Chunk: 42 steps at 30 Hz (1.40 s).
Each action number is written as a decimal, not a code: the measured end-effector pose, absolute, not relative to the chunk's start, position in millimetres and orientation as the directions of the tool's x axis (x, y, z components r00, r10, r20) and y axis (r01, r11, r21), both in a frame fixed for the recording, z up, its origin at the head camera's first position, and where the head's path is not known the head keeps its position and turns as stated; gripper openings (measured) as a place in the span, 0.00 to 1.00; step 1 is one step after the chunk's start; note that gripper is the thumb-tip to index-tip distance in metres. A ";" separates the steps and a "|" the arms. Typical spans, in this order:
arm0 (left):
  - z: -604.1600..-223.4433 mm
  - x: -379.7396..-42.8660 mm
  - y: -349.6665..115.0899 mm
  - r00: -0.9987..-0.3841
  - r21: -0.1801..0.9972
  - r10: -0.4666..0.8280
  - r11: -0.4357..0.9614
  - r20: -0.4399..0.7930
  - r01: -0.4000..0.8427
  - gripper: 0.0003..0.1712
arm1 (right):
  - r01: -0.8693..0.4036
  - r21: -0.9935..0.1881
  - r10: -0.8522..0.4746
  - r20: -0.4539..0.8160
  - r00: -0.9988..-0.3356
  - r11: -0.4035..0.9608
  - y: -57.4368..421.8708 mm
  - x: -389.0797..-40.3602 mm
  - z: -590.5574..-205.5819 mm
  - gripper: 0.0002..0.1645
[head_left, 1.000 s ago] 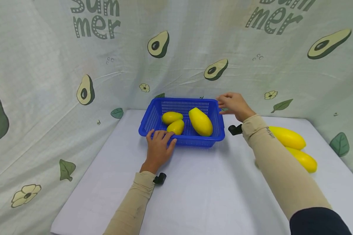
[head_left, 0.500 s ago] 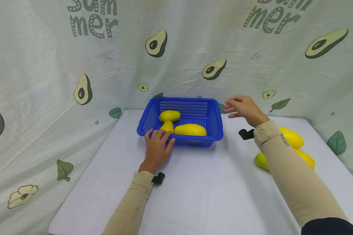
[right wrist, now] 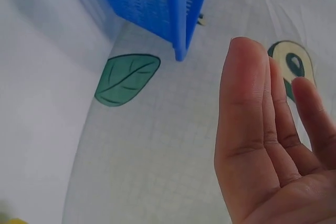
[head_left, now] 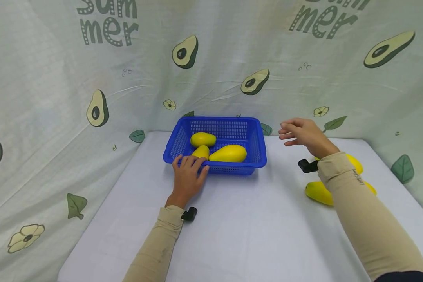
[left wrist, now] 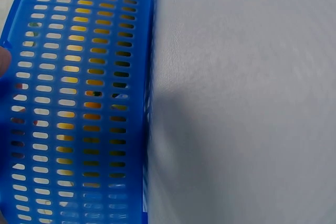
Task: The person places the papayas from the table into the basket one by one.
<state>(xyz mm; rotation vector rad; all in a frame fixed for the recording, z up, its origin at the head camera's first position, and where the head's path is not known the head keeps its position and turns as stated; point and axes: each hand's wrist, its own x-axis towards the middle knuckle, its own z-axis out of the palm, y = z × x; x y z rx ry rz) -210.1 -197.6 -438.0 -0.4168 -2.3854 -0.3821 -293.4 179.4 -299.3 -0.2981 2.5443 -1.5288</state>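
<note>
My left hand grips the front rim of a blue perforated plastic basket, its fingers over the edge and thumb on the near side. Inside the basket lie a small mango, a second small mango partly behind my fingers, and a larger yellow mango along the front wall. In the left wrist view the basket wall shows yellow through its slots. My right hand hovers in the air right of the basket, holding nothing; the right wrist view shows its fingers fairly straight.
On the table's right side lie a greenish-yellow mango and another yellow mango, partly hidden by my right forearm; more yellow fruit shows beyond the sleeve. A printed cloth hangs behind the white table.
The large mango in the basket has tipped from leaning to lying sideways along the front. My right hand has moved away from the basket to the right. My left hand stays on the rim.
</note>
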 end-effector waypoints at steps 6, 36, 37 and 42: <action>-437.9 -210.8 -198.5 -0.721 0.165 0.196 0.903 0.664 0.396 0.19 | -0.105 -0.879 -0.267 -0.027 -0.963 0.466 185.1 -280.5 -300.1 0.41; -436.9 -212.6 -199.2 -0.720 0.163 0.195 0.904 0.666 0.395 0.19 | -0.129 -0.800 -0.258 -0.033 -0.966 0.586 244.2 -247.8 -315.8 0.40; -437.1 -212.7 -199.3 -0.721 0.162 0.196 0.905 0.665 0.394 0.19 | -0.133 -0.791 -0.250 -0.027 -0.968 0.597 246.2 -246.4 -317.1 0.39; -436.7 -212.1 -199.0 -0.718 0.166 0.192 0.903 0.669 0.396 0.18 | -0.133 -0.759 -0.188 0.015 -0.982 0.638 257.4 -238.2 -323.4 0.40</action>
